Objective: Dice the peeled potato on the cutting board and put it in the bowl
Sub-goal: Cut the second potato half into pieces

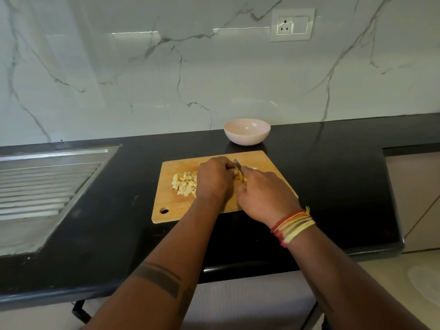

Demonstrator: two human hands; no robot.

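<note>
A wooden cutting board (181,208) lies on the black counter. On its left half sits a pile of pale potato dice (184,183). My left hand (214,178) is curled over a potato piece that is mostly hidden beneath the fingers. My right hand (264,194) grips a knife (238,169) with a yellow handle, its blade pointing away from me right beside my left fingers. A small pale piece (254,168) lies just beyond my right hand. The pink bowl (247,131) stands behind the board near the wall, with nothing visible in it.
A steel sink drainboard (47,177) is set into the counter at the left. The marble wall carries a socket plate (292,25). The counter's front edge (238,266) runs under my forearms, and the counter ends at the right.
</note>
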